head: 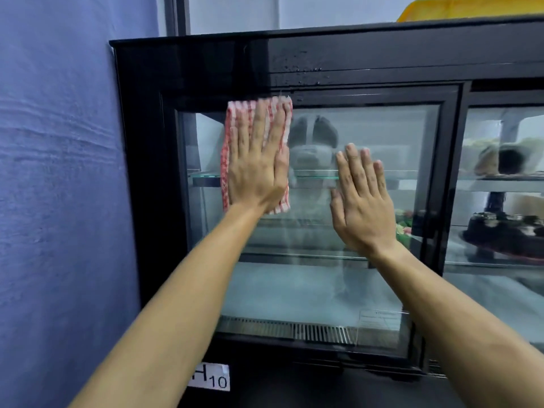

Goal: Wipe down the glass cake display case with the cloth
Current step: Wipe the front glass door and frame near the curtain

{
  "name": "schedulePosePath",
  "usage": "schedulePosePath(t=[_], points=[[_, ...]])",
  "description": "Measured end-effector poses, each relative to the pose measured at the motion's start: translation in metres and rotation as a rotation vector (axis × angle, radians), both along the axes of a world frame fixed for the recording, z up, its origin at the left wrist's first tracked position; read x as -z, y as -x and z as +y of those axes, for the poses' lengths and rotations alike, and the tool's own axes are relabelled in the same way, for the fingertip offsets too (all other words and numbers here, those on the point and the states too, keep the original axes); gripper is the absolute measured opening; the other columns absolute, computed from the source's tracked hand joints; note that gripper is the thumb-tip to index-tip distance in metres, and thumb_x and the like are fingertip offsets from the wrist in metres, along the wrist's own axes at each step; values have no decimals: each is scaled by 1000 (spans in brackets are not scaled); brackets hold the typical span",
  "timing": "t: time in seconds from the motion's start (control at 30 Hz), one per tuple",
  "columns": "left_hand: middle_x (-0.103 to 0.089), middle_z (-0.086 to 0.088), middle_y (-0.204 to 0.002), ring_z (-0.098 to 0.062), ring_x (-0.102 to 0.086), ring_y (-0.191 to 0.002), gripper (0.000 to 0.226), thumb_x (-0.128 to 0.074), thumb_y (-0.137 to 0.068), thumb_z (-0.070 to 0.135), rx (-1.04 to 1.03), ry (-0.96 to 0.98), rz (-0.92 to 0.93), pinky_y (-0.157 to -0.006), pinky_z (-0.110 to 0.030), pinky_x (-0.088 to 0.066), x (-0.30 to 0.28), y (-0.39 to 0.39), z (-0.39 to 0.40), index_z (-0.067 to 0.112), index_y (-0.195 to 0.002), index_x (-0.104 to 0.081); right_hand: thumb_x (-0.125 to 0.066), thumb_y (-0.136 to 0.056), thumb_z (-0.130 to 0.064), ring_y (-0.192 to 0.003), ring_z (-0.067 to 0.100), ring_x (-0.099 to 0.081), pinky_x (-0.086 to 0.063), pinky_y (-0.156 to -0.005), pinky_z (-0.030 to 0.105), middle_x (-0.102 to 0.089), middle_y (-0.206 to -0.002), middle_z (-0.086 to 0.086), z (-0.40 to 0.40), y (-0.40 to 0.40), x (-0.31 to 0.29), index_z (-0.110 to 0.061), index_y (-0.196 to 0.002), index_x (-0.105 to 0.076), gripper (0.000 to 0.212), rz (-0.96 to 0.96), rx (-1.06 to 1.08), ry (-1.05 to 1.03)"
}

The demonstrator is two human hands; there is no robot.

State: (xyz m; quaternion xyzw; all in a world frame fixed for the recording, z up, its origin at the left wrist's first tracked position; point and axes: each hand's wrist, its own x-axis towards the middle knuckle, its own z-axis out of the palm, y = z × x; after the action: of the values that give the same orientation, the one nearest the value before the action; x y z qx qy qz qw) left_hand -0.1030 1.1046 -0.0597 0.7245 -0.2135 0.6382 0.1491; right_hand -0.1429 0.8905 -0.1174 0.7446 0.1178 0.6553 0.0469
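A blue wall [59,172] fills the left of the scene. Against it stands a large black-framed glass cake display case [206,63], taking up most of the view. Its top band is glossy black and dotted with droplets. The left glass door [368,290] looks hazy and streaked, more so in its lower half. Behind it are glass shelves and a metal vent grille [294,329] along the bottom. To the right, behind a second pane, sits a dark cake [506,234] on a lower shelf. A yellow object [471,7] rests on top of the case at the far right. A white label reading "10" [212,376] is stuck below the door.

Two bare forearms reach forward from the near edge. The left hand [256,169] lies flat with straight fingers, pressing a red-and-white checked cloth [229,128] against the upper left of the glass, the cloth's top edge reaching the door frame. This grip is released, a flat press and not a clench. The right hand [362,201] is also released, fingers straight, palm against the bare glass just right of the cloth, holding nothing.

The cloth looks thin, soft and light, folded flat; it would likely bunch or slip unless the whole palm keeps it spread. The glass is probably stiff, slippery and breakable, so firm, even pressure suits better than a hard push. Much of the pane appears still to be wiped.
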Motion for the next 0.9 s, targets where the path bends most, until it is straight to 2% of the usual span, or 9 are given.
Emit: schedulePosePath(t=[0.17, 0.27, 0.33, 0.4, 0.47, 0.6, 0.7, 0.8, 0.9], points=[[-6, -13, -175, -36, -3, -161, 69, -49, -102, 24, 55, -259, 80, -127, -65, -9, 208, 23, -11, 15, -165, -25, -41, -109, -27, -161, 31, -9, -5, -132, 46, -13, -174, 14, -16, -2, 1, -7, -165, -19, 64, 18, 54, 74], [-3, -6, -175, -28, 3, -162, 83, -68, -94, 31, 19, -500, 154, -130, -51, 7, 335, 31, -9, 27, -165, -26, -41, -109, -28, -161, 32, -10, -9, -132, 48, -14, -173, 14, -15, -4, 2, -6, -165, -19, 64, -5, 78, 71], [-17, -1, -174, -26, -4, -162, 78, -70, -93, 40, 22, -647, 180, -131, -46, -1, 366, 31, -6, 34, -162, -35, -41, -109, -28, -161, 32, -10, -10, -131, 48, -14, -173, 15, -15, -5, 3, -6, -165, -19, 64, -5, 65, 75], [-25, 3, -172, -23, -13, -161, 71, -64, -96, 44, 33, -805, 123, -131, -44, -7, 348, 22, 3, 34, -161, -37, -41, -109, -28, -161, 33, -11, -11, -131, 49, -15, -173, 15, -16, -5, 3, -6, -165, -19, 64, -10, 63, 79], [-21, -1, -173, -25, -17, -160, 65, -52, -103, 39, 38, -888, 49, -131, -48, -3, 293, 8, 14, 29, -164, -32, -41, -109, -28, -161, 33, -12, -11, -131, 48, -15, -173, 15, -17, -5, 3, -6, -165, -20, 64, -9, 58, 78], [-13, -10, -174, -36, -8, -161, 55, -27, -112, 38, 3, -531, 9, -128, -63, -9, 111, -5, 15, 25, -165, -27, -40, -109, -27, -161, 32, -11, -9, -132, 47, -15, -173, 15, -16, -4, 3, -6, -165, -20, 63, 1, 40, 68], [-17, -14, -173, -39, -7, -160, 56, -33, -111, 37, -32, -256, -61, -131, -54, -2, -2, -10, 12, 23, -165, -29, -41, -108, -27, -161, 31, -10, -8, -132, 46, -14, -173, 14, -16, -4, 4, -6, -165, -20, 64, 6, 37, 64], [-15, -13, -174, -41, -6, -160, 59, -38, -108, 33, -61, -71, -41, -131, -49, 3, -34, -9, 0, 24, -166, -26, -41, -108, -27, -161, 31, -10, -8, -132, 46, -13, -173, 13, -16, -5, 5, -7, -165, -20, 64, 1, 33, 55], [-10, -11, -175, -36, -3, -161, 59, -35, -109, 31, -48, -77, -23, -129, -58, -6, 13, 6, -19, 23, -167, -22, -44, -106, -21, -161, 30, -13, -6, -132, 44, -19, -172, 14, -17, -3, 5, -5, -164, -25, 62, -12, -30, 24]])
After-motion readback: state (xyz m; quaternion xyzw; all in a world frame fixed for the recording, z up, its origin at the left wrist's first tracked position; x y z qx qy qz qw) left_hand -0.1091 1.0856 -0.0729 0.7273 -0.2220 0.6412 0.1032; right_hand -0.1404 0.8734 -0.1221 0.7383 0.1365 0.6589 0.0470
